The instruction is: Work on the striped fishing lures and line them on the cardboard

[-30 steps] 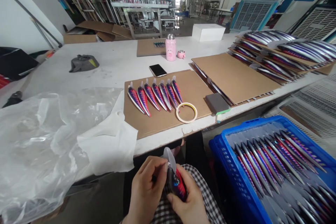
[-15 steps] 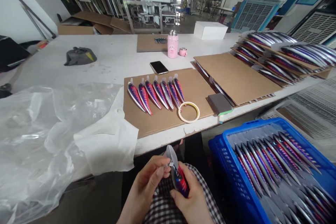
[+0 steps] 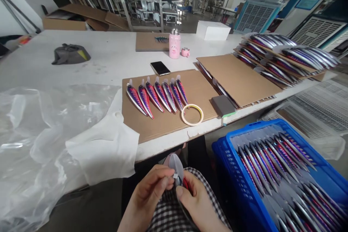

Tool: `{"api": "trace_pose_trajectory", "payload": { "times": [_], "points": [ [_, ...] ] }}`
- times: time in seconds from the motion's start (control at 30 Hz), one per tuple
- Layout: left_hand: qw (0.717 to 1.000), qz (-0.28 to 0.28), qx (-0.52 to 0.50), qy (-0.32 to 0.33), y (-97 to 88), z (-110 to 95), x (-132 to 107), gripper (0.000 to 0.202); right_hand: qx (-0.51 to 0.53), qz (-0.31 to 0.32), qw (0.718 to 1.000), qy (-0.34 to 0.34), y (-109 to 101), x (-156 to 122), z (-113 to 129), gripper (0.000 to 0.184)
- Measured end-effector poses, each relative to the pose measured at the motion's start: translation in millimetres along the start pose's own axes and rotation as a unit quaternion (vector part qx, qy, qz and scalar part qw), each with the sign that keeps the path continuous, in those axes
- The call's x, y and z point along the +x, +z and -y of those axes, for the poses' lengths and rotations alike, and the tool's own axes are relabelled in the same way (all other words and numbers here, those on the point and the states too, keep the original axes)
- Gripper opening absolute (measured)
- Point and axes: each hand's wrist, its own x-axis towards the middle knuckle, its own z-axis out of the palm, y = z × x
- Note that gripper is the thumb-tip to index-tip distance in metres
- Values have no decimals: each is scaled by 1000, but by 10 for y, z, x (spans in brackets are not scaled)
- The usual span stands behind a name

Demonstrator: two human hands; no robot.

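A fishing lure (image 3: 178, 181) with a clear rounded lip (image 3: 176, 165) is held above my lap. My right hand (image 3: 194, 195) is wrapped round its body, hiding most of it; some red shows between the fingers. At the lure's head, my left hand (image 3: 152, 188) pinches a small white piece (image 3: 175, 176) beside the lip's base. Ahead on the table, several purple, red and silver lures (image 3: 157, 96) lie in a row on a cardboard sheet (image 3: 152, 130). A roll of tape (image 3: 201, 116) rests by the row's right end.
To the right stands a blue crate (image 3: 231, 166) with several lures. Stacked cardboard (image 3: 239, 76) with more lures and a dark grey block (image 3: 223, 106) lie on the table's right. Clear plastic sheeting (image 3: 54, 127) covers the left. A phone (image 3: 160, 68) and pink bottle (image 3: 174, 45) are farther back.
The lure has turned in my right hand, so its lip now faces me more and less of its body shows. My left fingers stay at its head. The view has shifted slightly.
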Motion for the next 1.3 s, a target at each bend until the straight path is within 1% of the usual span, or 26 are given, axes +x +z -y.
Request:
{"api": "trace_pose_trajectory", "payload": {
  "times": [0.13, 0.2, 0.27, 0.4, 0.53, 0.63, 0.73, 0.87, 0.93, 1.03, 1.13, 1.3],
  "points": [
    [1000, -16, -12, 20, 81, -85, -34, 15, -15, -32, 999, 30, 5, 30, 74, 15],
    [999, -15, -20, 41, 116, -117, -50, 14, -13, -38, 999, 30, 14, 31, 100, 24],
    [998, -2, -25, 56, 137, -136, -63, 14, -2, -38, 999, 24, 23, 27, 104, 34],
    [998, 3, -21, 64, 154, -123, -67, 12, 18, -49, 998, 21, 26, 21, 36, 40],
    [999, -10, -16, 50, 186, -29, -25, 9, 31, -70, 996, 45, 5, 38, -51, 44],
    [999, -23, -22, 42, 209, 69, 31, 6, 34, -85, 994, 55, -13, 52, -87, 44],
    [998, -42, -35, 27, 209, 154, 85, 4, 63, -61, 995, 44, -30, 53, -99, 37],
    [997, -61, -44, -15, 180, 250, 129, 9, 76, -24, 996, 32, -49, 47, -81, 20],
    [997, -68, -36, -20, 163, 306, 144, 12, 64, -12, 997, 34, -51, 50, -57, 20],
    [997, -71, -9, -2, 143, 394, 164, 15, 34, -9, 999, 34, -45, 55, -16, 25],
    [996, -76, 31, 24, 125, 457, 178, 16, 6, -11, 1000, 23, -38, 49, -2, 25],
    [987, -89, 114, 63, 116, 459, 172, 11, -18, -16, 1000, 10, -37, 28, -23, 27]
  ]
}}
